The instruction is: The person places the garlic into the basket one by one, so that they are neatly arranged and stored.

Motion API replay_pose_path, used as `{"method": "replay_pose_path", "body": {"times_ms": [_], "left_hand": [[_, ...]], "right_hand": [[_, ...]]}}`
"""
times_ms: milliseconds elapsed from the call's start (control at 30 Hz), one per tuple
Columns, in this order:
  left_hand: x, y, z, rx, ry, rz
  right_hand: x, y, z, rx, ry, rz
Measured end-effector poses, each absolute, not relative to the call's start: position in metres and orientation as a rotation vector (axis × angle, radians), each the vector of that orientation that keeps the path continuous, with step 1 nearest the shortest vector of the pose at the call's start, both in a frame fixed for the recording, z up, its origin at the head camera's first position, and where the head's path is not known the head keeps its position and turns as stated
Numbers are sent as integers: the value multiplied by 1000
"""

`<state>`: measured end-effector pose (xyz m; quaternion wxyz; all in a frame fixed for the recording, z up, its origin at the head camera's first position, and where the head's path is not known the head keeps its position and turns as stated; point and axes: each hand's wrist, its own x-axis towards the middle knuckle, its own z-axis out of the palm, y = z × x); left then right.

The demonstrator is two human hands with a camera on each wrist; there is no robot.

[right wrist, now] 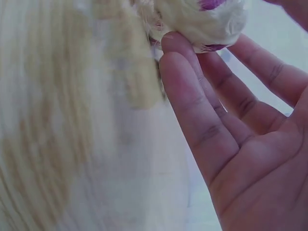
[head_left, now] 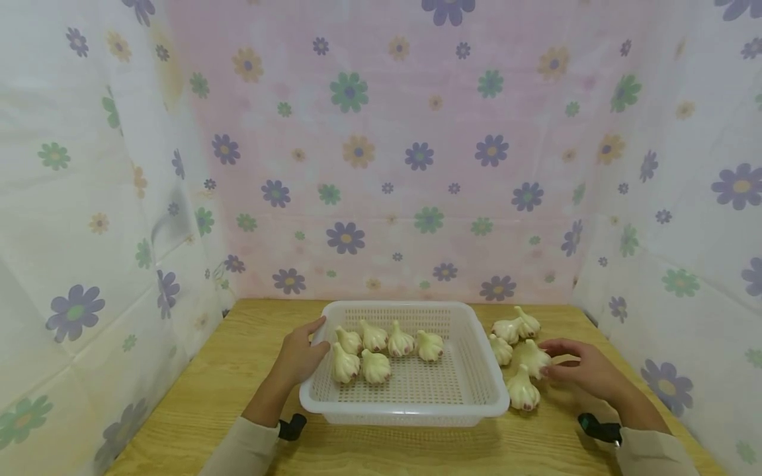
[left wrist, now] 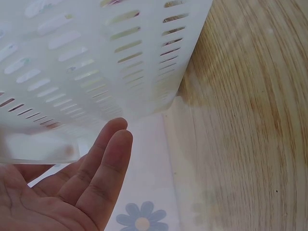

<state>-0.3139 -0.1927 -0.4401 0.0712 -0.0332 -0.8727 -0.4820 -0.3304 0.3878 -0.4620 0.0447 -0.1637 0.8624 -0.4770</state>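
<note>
A white plastic basket with slotted walls stands mid-table, several garlic bulbs lying in its left and back part. My left hand holds its left rim, thumb and index finger at the top edge. In the left wrist view the other fingers stretch along the outer wall. To the right of the basket, my right hand grips a garlic bulb between thumb and fingers. The right wrist view shows this bulb's purple-marked underside at the fingertips.
More loose garlic bulbs sit close around the held one, near the basket's right wall. The wooden table is enclosed by flower-patterned cloth at the back and both sides.
</note>
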Motion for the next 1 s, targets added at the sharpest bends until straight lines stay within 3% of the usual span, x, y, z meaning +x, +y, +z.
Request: {"method": "replay_pose_path", "body": {"times_ms": [267,633,1000], "left_hand": [[-314,-191,-440,-106,-2627,-1444],[-313,-192,-438,-86,-2624,-1425],[-312,-194,-437,-70,-2624,-1399]], "right_hand": [[-329,387,-450,-606,2676,-1463],[-334,377,-423,-558,2731,-1442],[-345,342,-391,-721,2985,-1165]]}}
